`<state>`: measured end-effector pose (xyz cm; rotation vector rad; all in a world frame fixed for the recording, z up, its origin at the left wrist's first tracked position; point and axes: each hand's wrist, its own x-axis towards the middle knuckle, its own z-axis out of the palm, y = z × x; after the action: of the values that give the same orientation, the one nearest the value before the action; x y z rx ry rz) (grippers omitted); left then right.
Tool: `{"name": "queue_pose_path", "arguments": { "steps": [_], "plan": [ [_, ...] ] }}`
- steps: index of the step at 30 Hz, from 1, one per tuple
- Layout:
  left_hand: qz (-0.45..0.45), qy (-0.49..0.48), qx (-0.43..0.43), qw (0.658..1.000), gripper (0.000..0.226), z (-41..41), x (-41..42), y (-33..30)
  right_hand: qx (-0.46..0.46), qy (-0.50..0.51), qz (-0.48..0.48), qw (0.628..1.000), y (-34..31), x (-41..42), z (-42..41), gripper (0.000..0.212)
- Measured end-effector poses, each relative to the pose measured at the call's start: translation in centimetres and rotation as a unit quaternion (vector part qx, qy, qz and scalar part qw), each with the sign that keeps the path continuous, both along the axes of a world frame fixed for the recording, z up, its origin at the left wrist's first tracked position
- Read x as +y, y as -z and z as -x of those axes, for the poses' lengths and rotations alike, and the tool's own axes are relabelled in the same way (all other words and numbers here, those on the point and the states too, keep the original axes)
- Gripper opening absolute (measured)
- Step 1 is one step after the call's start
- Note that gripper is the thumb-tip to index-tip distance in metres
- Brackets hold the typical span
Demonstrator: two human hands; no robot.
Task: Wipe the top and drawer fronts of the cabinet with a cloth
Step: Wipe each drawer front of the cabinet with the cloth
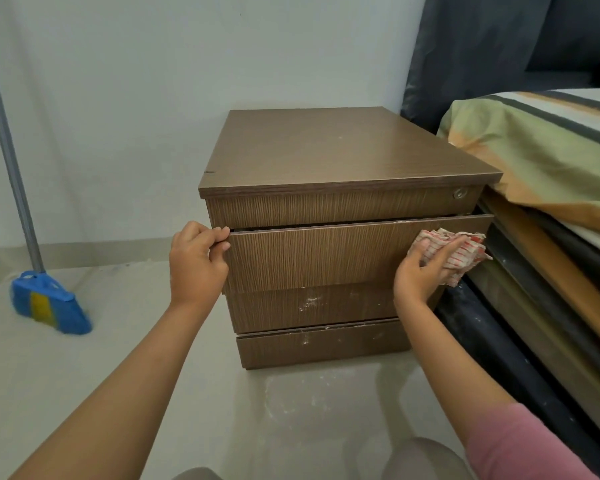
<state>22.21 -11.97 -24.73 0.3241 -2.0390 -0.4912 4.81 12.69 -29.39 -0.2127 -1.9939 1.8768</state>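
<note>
Single head-worn wide-angle view, looking forward and down from a low position close to the cabinet (326, 216). Cabinet front and top sit centre frame; floor (84, 368) near and left, wall (187, 81) far, bed (548, 161) at right edge. Both forearms enter from the near edge.

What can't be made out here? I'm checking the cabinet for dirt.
Head view only:
- Second drawer inside: hidden behind its front.
- Front's right end: covered by the cloth and right hand.
- Cabinet sides and back: face away.
- Lock: too small to read.
- Broom handle: cut off by the top edge.
</note>
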Motion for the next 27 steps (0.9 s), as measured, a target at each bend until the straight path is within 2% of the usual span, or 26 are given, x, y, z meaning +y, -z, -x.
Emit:
{"name": "queue_pose_path", "arguments": {
  "steps": [5, 8, 11, 18, 27],
  "plan": [
    [0.012, -0.006, 0.001, 1.000, 0.018, 0.7, -0.6, 0.1, 0.005, 0.003, 0.011, 1.000, 1.0, -0.4, 0.0, 0.065],
    [0.015, -0.011, 0.005, 1.000, 0.018, 0.7, -0.4, 0.3, 0.042, -0.005, 0.012, 0.999, 1.0, -1.2, -1.1, 0.065],
    [0.017, -0.012, 0.001, 1.000, 0.017, 0.7, -0.3, 0.1, 0.079, -0.050, 0.006, 0.996, 0.3, -2.9, -3.1, 0.067],
    [0.003, -0.022, -0.003, 1.000, 0.018, 0.6, 0.1, -0.2, 0.101, -0.153, -0.020, 0.983, -2.1, -9.2, -7.2, 0.067],
    [-0.005, -0.020, -0.009, 1.000, 0.016, 0.5, 0.1, -0.4, 0.082, -0.121, -0.022, 0.989, -1.7, -9.3, -6.4, 0.060]
  ]
}}
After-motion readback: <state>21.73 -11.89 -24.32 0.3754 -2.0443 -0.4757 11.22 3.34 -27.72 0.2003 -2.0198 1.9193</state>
